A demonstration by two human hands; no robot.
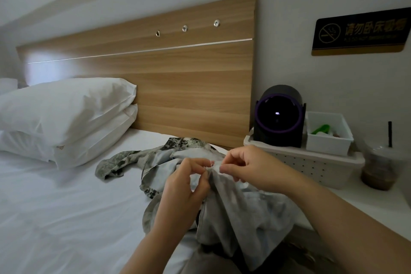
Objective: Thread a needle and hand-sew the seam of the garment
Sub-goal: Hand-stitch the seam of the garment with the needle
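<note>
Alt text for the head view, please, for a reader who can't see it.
The left hand and right hand pinch a raised fold of a camouflage garment over a white bed. Stacked pillows lie at left by a wooden headboard; a drink cup stands at right.

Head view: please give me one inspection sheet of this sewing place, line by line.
Surface: bed, white, wrinkled.
Job's things: garment bunched on the bed; short thread at the pinched fold; needle not visible.
Clutter: two pillows, basket, black device, bin, cup.
Grips: left hand and right hand both pinch the garment fold.
Cables: nothing seen.
Surroundings: wooden headboard, no-smoking sign.
</note>
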